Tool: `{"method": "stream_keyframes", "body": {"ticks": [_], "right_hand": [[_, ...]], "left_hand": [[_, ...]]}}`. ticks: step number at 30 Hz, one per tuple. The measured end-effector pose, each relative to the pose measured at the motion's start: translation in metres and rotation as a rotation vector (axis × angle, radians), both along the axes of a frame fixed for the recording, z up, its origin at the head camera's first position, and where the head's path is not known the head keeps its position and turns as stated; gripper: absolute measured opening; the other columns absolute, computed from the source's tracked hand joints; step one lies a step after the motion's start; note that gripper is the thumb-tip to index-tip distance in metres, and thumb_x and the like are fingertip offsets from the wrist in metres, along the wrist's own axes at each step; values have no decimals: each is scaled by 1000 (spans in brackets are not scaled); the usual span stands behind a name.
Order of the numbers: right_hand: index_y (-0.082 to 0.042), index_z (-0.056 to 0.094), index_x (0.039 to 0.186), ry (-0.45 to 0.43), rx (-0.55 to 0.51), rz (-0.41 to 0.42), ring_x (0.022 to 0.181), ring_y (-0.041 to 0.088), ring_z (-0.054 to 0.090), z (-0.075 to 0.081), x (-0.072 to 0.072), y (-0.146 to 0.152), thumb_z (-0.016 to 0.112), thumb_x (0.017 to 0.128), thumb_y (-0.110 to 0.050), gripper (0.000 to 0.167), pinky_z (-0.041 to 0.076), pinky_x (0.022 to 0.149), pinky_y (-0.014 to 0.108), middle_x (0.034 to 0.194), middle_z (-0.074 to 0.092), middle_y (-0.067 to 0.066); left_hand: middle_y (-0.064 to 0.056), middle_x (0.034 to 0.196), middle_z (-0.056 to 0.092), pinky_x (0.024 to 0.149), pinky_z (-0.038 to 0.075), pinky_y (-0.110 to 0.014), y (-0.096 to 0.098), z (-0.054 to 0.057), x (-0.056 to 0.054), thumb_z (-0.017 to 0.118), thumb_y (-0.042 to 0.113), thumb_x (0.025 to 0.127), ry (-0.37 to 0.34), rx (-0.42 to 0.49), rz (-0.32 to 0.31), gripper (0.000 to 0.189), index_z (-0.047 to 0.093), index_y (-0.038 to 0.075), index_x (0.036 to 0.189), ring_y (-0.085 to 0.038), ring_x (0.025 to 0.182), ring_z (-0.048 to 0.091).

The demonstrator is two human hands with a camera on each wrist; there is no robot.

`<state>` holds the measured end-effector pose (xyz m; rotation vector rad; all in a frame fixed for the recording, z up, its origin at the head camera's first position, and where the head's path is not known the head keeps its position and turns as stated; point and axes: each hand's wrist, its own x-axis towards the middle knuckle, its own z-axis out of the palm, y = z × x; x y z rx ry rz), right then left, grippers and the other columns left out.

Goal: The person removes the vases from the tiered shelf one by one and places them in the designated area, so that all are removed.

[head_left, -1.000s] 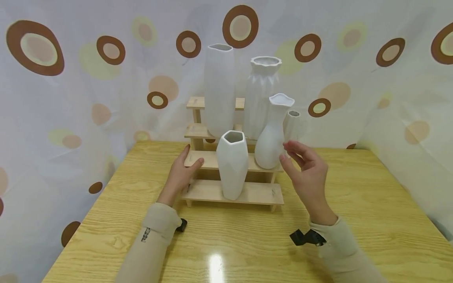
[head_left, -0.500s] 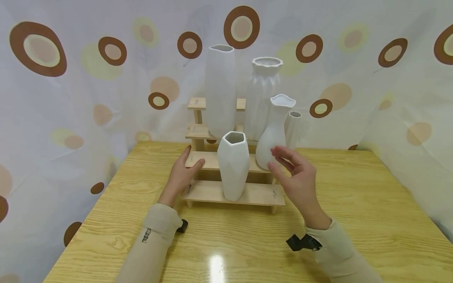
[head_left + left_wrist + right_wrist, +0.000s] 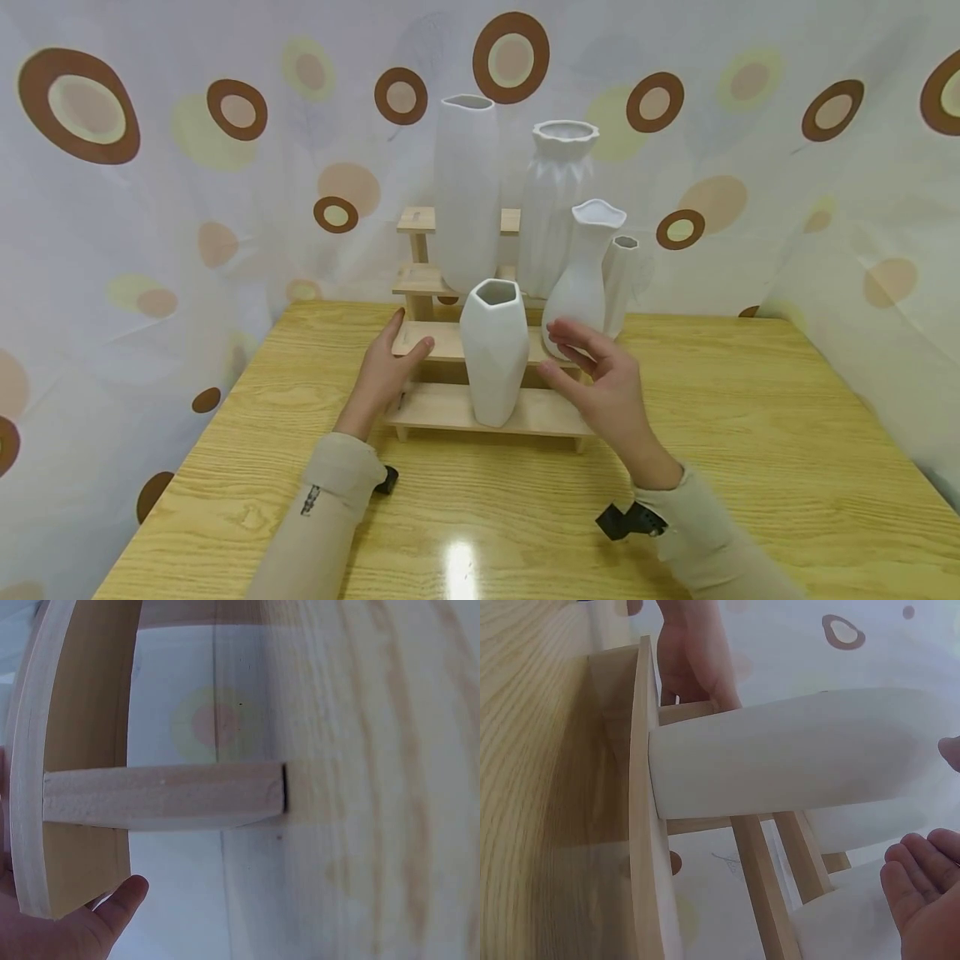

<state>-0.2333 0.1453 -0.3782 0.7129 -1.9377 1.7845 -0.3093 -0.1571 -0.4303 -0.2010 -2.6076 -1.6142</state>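
White faceted vase (image 3: pixel 495 354), contents unclear, btwn hands: L (image 3: pixel 380 367) grips wd stand (image 3: pixel 435 404), R (image 3: pixel 606 385) wide.

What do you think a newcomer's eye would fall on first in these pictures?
Probably the faceted white vase, upright near the middle of the lowest step of the wooden stand, with a tall white vase behind it. Next, the left hand gripping the stand's left side and the right hand just right of the faceted vase.

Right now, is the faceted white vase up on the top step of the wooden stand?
No, the faceted white vase stands on the lowest step of the wooden stand.
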Motion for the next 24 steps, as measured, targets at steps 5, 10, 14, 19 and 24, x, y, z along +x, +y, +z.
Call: {"method": "stream_keyframes", "body": {"ticks": [5, 10, 14, 19, 24], "right_hand": [[10, 60, 127, -39, 15, 34, 116, 26, 60, -5, 0, -6, 75, 77, 17, 53, 49, 97, 33, 125, 60, 26], [7, 59, 130, -86, 34, 54, 116, 26, 58, -7, 0, -12, 78, 77, 13, 56, 47, 100, 35, 128, 61, 19], [2, 58, 134, -137, 58, 57, 120, 24, 56, -10, -1, -16, 81, 78, 5, 60, 45, 102, 35, 132, 59, 11], [-3, 57, 137, -159, 82, 65, 122, 23, 55, -13, -3, -20, 84, 78, -2, 65, 45, 102, 36, 135, 58, 8], [-4, 57, 137, -151, 81, 78, 122, 24, 55, -15, -5, -22, 84, 78, -2, 65, 45, 102, 35, 134, 58, 8]], "left_hand": [[0, 163, 15, 118, 18, -48, 0, 0, 0, 59, 61, 92, 3, 0, -5, 92, 16, 17, 160, -24, 149, 12], [-1, 163, 15, 118, 18, -48, 1, 1, 1, 59, 61, 92, 8, -4, -8, 93, 15, 16, 160, -25, 149, 13], [-1, 163, 15, 118, 18, -49, 1, 1, 1, 60, 57, 93, 5, -2, -6, 90, 15, 16, 160, -25, 149, 13], [0, 163, 15, 118, 18, -49, 1, 1, 1, 60, 58, 93, 4, 3, -1, 90, 15, 17, 160, -25, 149, 13], [-2, 163, 16, 118, 18, -49, 1, 1, 1, 60, 56, 94, 12, 8, -3, 90, 15, 15, 160, -26, 149, 13]]}}
